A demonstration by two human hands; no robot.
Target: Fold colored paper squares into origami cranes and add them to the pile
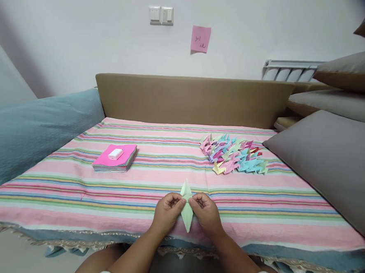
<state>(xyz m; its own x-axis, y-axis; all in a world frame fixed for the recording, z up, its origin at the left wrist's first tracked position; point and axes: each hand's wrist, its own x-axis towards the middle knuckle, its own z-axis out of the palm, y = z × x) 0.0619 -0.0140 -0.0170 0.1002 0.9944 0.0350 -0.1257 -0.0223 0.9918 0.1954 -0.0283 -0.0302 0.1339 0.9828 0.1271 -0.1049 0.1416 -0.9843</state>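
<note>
A pale green piece of folded paper (pixel 186 217), long and diamond-shaped, points away from me between my hands. My left hand (pixel 168 212) pinches its left edge near the middle, thumb on top and fingers curled. On the opposite edge, my right hand (pixel 207 214) grips it the same way, with the two thumb tips close together. Beyond my right hand lies a cluster of several folded paper cranes (pixel 230 156) in pink, blue, green, purple, red and yellow. To the far left sits a stack of square coloured paper (pixel 119 159), bright pink on top, with a small white block (pixel 116 154) resting on it.
A striped cloth (pixel 157 139) covers the seat, with a lace-trimmed front edge. Grey cushions (pixel 332 162) pile up on the right, and a blue-covered armrest (pixel 40 128) borders the left. Behind stand a brown backrest (pixel 191 100) and a wall with a pink note (pixel 201 38).
</note>
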